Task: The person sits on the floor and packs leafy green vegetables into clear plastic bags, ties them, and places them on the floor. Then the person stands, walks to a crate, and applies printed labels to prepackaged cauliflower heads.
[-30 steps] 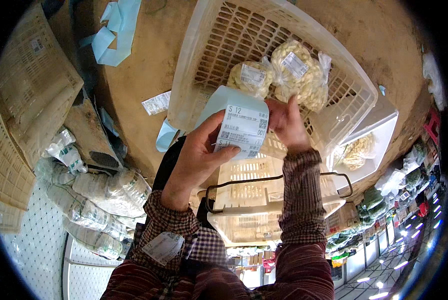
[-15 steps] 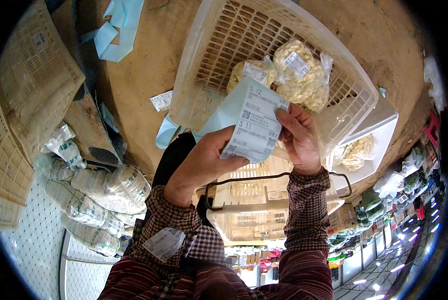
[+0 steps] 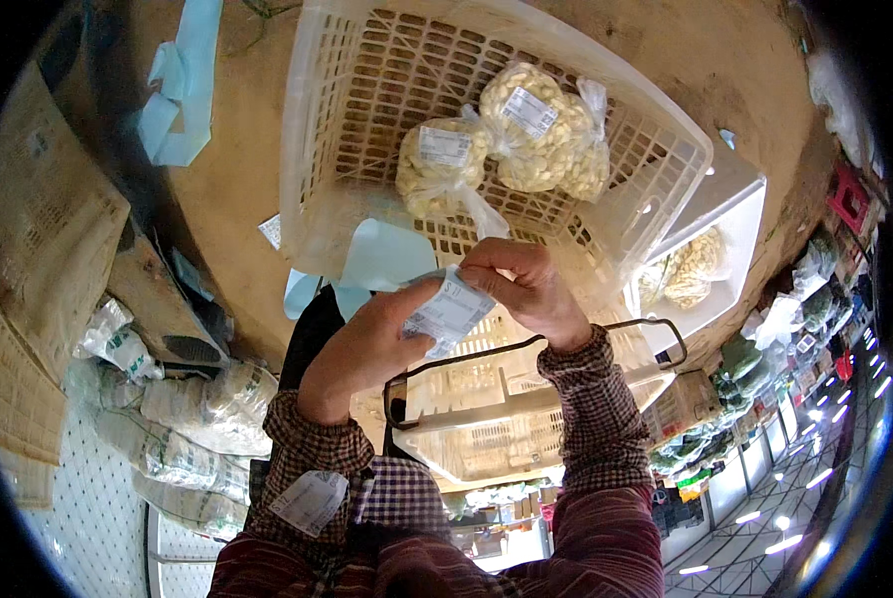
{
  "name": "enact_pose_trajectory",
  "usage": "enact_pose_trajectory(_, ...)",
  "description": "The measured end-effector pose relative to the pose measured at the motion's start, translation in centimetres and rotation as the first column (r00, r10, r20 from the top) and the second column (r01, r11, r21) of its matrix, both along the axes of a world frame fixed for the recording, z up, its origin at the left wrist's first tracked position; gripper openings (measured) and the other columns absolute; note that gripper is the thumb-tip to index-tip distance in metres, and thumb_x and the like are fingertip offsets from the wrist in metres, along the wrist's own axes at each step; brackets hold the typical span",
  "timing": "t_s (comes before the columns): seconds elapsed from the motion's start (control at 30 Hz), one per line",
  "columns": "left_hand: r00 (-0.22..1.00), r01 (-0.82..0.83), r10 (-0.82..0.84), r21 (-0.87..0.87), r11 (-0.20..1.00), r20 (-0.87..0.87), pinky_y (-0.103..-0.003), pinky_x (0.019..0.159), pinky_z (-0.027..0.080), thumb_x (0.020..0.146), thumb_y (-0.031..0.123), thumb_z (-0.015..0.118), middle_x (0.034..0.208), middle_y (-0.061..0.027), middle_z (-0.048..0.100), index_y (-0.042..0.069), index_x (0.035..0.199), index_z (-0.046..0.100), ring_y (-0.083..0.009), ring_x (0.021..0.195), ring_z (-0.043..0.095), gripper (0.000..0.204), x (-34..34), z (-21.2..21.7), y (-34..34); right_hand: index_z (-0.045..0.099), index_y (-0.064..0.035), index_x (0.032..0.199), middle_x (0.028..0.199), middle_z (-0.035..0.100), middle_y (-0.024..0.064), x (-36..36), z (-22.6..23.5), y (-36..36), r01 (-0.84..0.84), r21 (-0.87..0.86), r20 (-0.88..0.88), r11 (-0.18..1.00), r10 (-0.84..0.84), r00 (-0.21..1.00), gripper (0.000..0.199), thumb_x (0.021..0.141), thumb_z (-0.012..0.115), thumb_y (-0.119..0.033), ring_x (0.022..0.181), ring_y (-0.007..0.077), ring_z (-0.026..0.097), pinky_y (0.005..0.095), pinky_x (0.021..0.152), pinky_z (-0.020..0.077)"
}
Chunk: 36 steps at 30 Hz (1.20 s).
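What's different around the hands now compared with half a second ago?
The label strip has come down toward the person, uncovering more of the left bag. The right hand has left the strip's right edge and now pinches near its upper end. The view has shifted slightly too. The left hand still holds the strip; the bag stays in the pale crate.

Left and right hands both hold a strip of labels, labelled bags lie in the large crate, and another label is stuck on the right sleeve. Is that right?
Not quite: the head view shows the other label stuck on the left sleeve. The left hand and right hand do hold the strip of labels, and labelled bags lie in the large crate.
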<state>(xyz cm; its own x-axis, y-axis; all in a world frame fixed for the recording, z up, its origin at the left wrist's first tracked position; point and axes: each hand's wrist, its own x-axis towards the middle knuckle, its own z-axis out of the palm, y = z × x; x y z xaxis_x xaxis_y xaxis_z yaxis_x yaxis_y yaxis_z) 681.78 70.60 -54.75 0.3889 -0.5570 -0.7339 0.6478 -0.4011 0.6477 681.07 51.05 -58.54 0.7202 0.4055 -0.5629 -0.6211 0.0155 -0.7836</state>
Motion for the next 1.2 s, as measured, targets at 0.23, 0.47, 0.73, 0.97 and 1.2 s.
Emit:
enact_pose_trajectory(0.23,0.996,0.052,-0.044,0.114,0.992,-0.072,-0.032,0.081,0.044,0.065,-0.004,0.057,0.106,-0.0159,0.054,0.0,0.118,0.04,-0.022,0.096,0.054,0.055,-0.3,-0.5,0.3,0.059,-0.0014,0.084,0.073,0.057,0.0051,0.6,-7.3,-9.9,0.498,-0.794,0.404,0.349,-0.309,0.861,0.015,0.082,0.052,-0.015,0.06,0.0124,0.051,0.0262,0.053,0.042)
enact_pose_trajectory(0.47,0.983,-0.035,0.049,0.079,0.996,-0.176,-0.032,0.083,0.042,0.066,-0.005,0.058,0.107,-0.0142,0.054,0.0,0.117,0.041,-0.0208,0.097,0.053,0.054,1.2,-0.6,-1.1,0.035,-0.0065,0.123,0.127,0.036,0.0158,-4.2,-18.1,-10.0,0.213,-0.973,0.137,-0.093,0.508,0.85,0.043,0.081,0.042,-0.007,0.119,0.0309,0.032,0.0387,0.091,0.0355)
enact_pose_trajectory(0.73,0.983,-0.117,0.133,0.125,0.985,-0.126,-0.031,0.079,0.042,0.067,0.0,0.053,0.103,-0.017,0.054,-0.002,0.118,0.038,-0.0221,0.091,0.054,0.053,1.2,-0.6,0.1,0.038,-0.0045,0.119,0.109,0.05,0.0212,0.2,-12.0,-6.9,-0.46,-0.859,-0.398,0.224,0.273,0.876,0.044,0.079,0.047,-0.02,0.093,0.033,0.054,0.0394,0.074,0.0469)
enact_pose_trajectory(0.97,0.992,-0.084,0.098,0.158,0.984,-0.079,-0.034,0.078,0.041,0.067,0.004,0.05,0.098,-0.022,0.054,-0.004,0.116,0.038,-0.0289,0.091,0.054,0.051,1.7,-0.3,0.1,0.032,0.0026,0.121,0.117,0.042,0.0251,6.1,-20.0,-13.6,0.293,-0.917,0.239,0.272,-0.216,0.947,0.057,0.073,0.057,-0.013,0.097,0.0385,0.048,0.0405,0.083,0.0398)
enact_pose_trajectory(1.2,0.948,-0.294,0.317,0.323,0.9,-0.018,-0.031,0.079,0.043,0.069,0.002,0.052,0.1,-0.0195,0.054,-0.002,0.115,0.038,-0.0252,0.092,0.055,0.048,2.2,-0.4,1.2,0.046,-0.003,0.109,0.085,0.055,0.0054,-0.1,-12.5,-7.5,0.652,-0.289,0.05,0.701,-0.669,0.742,0.032,0.08,0.049,-0.018,0.071,0.0195,0.055,0.0312,0.061,0.047)
